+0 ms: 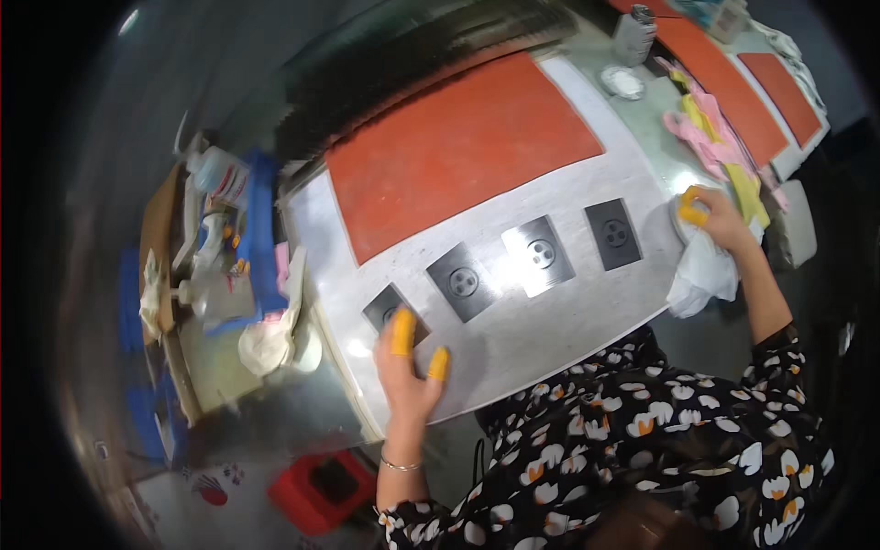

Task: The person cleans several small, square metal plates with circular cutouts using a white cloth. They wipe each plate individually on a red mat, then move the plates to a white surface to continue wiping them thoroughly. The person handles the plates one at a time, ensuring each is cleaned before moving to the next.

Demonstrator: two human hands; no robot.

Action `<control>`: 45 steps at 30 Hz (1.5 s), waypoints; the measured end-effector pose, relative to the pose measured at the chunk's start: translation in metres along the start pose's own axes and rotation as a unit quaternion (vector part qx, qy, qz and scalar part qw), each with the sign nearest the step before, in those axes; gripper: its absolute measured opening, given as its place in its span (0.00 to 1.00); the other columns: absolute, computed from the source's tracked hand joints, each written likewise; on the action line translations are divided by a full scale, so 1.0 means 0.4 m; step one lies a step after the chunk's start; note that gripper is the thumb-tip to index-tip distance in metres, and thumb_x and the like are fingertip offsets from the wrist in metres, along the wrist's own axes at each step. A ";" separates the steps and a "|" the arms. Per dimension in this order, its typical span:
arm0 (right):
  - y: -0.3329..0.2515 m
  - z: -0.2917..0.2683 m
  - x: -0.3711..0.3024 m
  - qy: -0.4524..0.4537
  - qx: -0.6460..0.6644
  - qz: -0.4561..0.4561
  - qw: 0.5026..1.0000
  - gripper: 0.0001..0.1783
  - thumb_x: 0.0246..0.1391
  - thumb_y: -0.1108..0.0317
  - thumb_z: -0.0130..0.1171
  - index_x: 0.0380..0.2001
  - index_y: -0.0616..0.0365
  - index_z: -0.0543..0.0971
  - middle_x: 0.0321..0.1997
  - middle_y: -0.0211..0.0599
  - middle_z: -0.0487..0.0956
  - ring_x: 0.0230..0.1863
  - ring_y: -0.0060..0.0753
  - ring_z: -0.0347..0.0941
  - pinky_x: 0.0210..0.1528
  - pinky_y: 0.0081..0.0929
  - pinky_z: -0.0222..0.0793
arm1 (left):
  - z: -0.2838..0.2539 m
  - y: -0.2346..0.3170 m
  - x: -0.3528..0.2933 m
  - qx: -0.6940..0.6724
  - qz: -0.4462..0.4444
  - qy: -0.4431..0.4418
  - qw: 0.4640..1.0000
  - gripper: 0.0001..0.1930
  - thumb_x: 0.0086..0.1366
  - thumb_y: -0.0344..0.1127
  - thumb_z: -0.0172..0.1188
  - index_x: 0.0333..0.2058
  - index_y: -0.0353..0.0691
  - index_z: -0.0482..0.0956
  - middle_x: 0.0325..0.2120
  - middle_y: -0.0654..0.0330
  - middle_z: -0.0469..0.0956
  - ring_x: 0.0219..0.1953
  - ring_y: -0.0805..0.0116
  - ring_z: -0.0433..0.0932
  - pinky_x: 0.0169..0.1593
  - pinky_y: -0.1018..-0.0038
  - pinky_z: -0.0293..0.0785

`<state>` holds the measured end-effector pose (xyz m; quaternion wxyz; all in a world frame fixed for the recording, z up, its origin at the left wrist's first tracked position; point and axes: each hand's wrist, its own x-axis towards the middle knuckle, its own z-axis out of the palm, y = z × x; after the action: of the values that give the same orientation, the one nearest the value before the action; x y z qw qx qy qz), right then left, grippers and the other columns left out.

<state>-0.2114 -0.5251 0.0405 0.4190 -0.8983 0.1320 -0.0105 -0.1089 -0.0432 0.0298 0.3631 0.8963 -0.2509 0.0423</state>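
Several dark, flat square plates, each with a ring and three round holes, lie in a slanting row on a pale grey board. My left hand is over the leftmost plate, its yellow-sheathed thumb and finger spread; contact with the plate is unclear. To its right are the second plate, a shiny plate catching the light, and the rightmost plate. At the board's right edge my right hand, also in yellow finger covers, is curled round a crumpled white cloth, beside a round pale dish.
An orange-red mat covers the board's far part, with a dark bristly strip behind. Pink and yellow rags, a bottle and a white dish are at right. A blue tray with bottles stands left; a red bin is below.
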 end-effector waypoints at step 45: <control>-0.363 0.412 0.208 -0.088 -0.228 -0.106 0.964 0.21 0.45 0.52 0.58 0.29 0.64 0.76 0.25 0.53 0.78 0.30 0.53 0.76 0.33 0.43 0.70 | 0.207 0.218 -0.020 0.077 0.119 -0.138 0.980 0.24 0.47 0.35 0.62 0.43 0.30 0.72 0.53 0.53 0.67 0.52 0.55 0.64 0.51 0.61 0.57</control>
<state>-0.0764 -0.3328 0.0357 0.2096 -0.9762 -0.0025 0.0551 -0.1664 -0.1488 0.0218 0.2472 0.8825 -0.3996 -0.0193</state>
